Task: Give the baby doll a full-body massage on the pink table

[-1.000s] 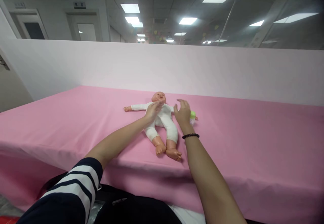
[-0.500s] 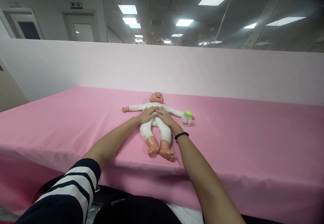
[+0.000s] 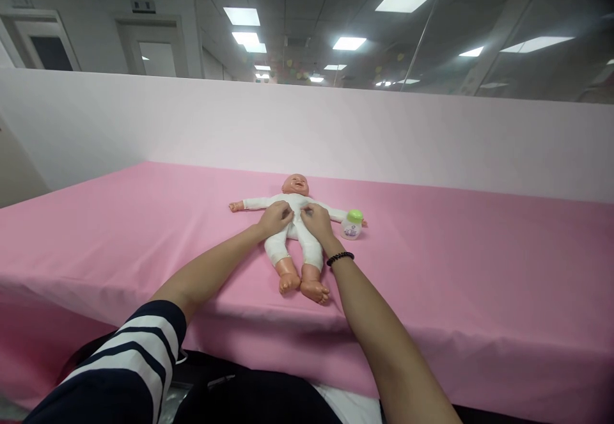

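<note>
A baby doll (image 3: 295,185) with a white cloth body lies face up, arms spread, feet towards me. Over its belly on the left, my left hand (image 3: 276,219) is closed with the fingers curled in. My right hand (image 3: 317,222) is closed as well, at the other side of the belly. A gap of white cloth shows between the two hands. I see nothing in either hand, though the fingertips are partly hidden. Beside the doll's arm on the right stands a small clear bottle (image 3: 352,229) with a green cap.
Pink cloth (image 3: 460,264) covers the wide table and hangs over its front edge. A low white wall (image 3: 307,130) runs along the back, with glass panes above it. Two doors are at the far left.
My hands lay flat with fingers stretched and meeting on the doll's belly. Now they have drawn apart sideways and the fingers are curled. The doll and bottle stay put.
</note>
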Motion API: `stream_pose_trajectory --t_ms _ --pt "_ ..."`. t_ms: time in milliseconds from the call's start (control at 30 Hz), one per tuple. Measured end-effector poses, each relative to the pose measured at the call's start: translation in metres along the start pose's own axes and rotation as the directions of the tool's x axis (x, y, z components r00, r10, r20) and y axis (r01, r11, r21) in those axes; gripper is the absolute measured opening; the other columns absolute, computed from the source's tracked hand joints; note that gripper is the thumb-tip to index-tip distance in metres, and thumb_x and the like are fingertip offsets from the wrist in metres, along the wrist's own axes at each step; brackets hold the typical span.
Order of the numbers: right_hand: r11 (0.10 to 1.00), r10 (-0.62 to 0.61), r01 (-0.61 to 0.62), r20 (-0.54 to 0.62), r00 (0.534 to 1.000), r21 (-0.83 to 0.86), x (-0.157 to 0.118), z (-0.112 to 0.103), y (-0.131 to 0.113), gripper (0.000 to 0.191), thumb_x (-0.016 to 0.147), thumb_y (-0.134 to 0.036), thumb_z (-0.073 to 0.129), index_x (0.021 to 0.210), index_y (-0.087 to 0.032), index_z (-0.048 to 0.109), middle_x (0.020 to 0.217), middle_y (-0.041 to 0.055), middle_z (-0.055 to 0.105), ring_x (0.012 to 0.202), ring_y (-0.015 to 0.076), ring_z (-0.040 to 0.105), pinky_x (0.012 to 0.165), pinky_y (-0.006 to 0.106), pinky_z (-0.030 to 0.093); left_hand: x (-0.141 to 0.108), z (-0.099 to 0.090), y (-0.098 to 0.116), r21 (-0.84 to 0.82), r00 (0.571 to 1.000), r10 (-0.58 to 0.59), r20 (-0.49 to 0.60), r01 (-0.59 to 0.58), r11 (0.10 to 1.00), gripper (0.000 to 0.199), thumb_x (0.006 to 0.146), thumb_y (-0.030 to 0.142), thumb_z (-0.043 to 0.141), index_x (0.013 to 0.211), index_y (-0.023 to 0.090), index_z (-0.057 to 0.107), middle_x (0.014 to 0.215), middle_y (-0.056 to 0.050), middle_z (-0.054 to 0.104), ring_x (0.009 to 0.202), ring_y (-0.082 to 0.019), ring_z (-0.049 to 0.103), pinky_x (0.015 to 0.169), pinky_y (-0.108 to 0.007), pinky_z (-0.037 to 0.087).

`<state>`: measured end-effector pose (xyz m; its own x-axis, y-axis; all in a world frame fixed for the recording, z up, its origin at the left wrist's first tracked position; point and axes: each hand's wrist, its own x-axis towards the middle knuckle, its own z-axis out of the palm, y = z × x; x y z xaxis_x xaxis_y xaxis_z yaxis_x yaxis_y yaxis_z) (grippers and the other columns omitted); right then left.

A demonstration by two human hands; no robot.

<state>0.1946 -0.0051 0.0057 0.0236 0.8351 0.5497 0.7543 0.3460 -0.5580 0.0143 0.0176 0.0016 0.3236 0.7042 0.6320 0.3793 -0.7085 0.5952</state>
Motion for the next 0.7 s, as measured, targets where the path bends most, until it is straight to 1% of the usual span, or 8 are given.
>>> stream_pose_trajectory --t_ms 33,167,267,367,467,533,633,700 --pt "0.998 -0.044 0.044 0.011 0.999 0.042 0.001 0.001 0.001 0.025 0.088 -0.014 0.056 0.100 -0.014 0.077 0.110 0.0118 0.077 0.108 0.0245 0.071 0.105 0.038 0.052 0.000 0.000 -0.001 0.013 0.999 0.037 0.035 -0.038 0.999 0.005 0.086 0.021 0.063 0.082 0.021 0.067 0.091 -0.009 0.071 0.098 -0.027 0.066 0.105 -0.047 0.051" --pt "0.985 -0.093 0.069 0.150 0.984 0.160 0.003 0.006 0.007 0.044 0.090 -0.016 0.053 0.131 -0.010 0.070 0.141 0.0156 0.065 0.135 0.0250 0.060 0.121 0.040 0.040 0.004 -0.001 -0.010 0.093 0.971 0.077 0.227 -0.100 0.991 0.040 0.095 0.025 0.052 0.131 0.018 0.067 0.142 -0.012 0.066 0.138 -0.028 0.056 0.121 -0.047 0.039" --pt "0.990 -0.046 0.007 0.274 0.961 0.144 0.005 0.007 0.009 0.056 0.096 -0.023 0.050 0.150 -0.008 0.056 0.162 0.0151 0.044 0.155 0.0249 0.037 0.131 0.042 0.023 0.006 -0.001 -0.015 0.204 0.930 -0.065 0.363 -0.011 0.979 0.056 0.101 0.036 0.046 0.155 0.024 0.049 0.168 -0.007 0.038 0.160 -0.030 0.026 0.130 -0.059 0.017" --pt "0.994 0.050 -0.079 0.327 0.944 0.077 0.005 0.007 0.007 0.063 0.099 -0.029 0.048 0.158 -0.008 0.043 0.169 0.0143 0.031 0.161 0.0252 0.021 0.133 0.043 0.013 0.006 0.000 -0.014 0.284 0.919 -0.211 0.334 0.115 0.952 0.064 0.100 0.042 0.045 0.161 0.024 0.039 0.173 -0.008 0.025 0.162 -0.031 0.016 0.130 -0.060 0.013" --pt "0.989 0.147 -0.150 0.277 0.950 -0.011 0.002 0.005 0.005 0.068 0.100 -0.035 0.048 0.160 -0.005 0.039 0.169 0.0180 0.028 0.160 0.0287 0.022 0.131 0.044 0.017 0.004 -0.001 -0.006 0.319 0.932 -0.294 0.211 0.219 0.922 0.065 0.099 0.043 0.048 0.155 0.011 0.045 0.170 -0.017 0.030 0.160 -0.032 0.024 0.129 -0.049 0.024" --pt "0.982 0.185 -0.171 0.190 0.964 -0.084 0.000 0.002 0.002 0.064 0.099 -0.039 0.050 0.151 -0.002 0.050 0.161 0.0236 0.042 0.153 0.0329 0.038 0.126 0.044 0.029 0.001 -0.002 0.003 0.359 0.941 -0.313 0.131 0.249 0.899 0.057 0.098 0.042 0.050 0.142 0.007 0.057 0.160 -0.024 0.047 0.151 -0.036 0.042 0.121 -0.047 0.037" --pt "0.964 0.201 -0.187 0.057 0.978 -0.191 -0.003 -0.003 -0.002 0.044 0.097 -0.037 0.053 0.118 -0.005 0.073 0.125 0.0247 0.070 0.122 0.0329 0.065 0.107 0.040 0.047 -0.003 -0.005 0.015 0.431 0.960 -0.276 0.034 0.235 0.871 0.035 0.097 0.036 0.049 0.105 0.012 0.072 0.117 -0.019 0.076 0.110 -0.033 0.072 0.096 -0.044 0.052" --pt "0.968 0.153 -0.148 0.013 0.988 -0.205 -0.004 -0.005 -0.005 0.030 0.095 -0.029 0.054 0.100 -0.010 0.077 0.106 0.0187 0.076 0.105 0.0289 0.071 0.097 0.036 0.051 -0.006 -0.006 0.018 0.442 0.980 -0.198 0.014 0.171 0.881 0.031 0.097 0.031 0.047 0.085 0.016 0.073 0.093 -0.012 0.079 0.089 -0.028 0.073 0.085 -0.040 0.053"
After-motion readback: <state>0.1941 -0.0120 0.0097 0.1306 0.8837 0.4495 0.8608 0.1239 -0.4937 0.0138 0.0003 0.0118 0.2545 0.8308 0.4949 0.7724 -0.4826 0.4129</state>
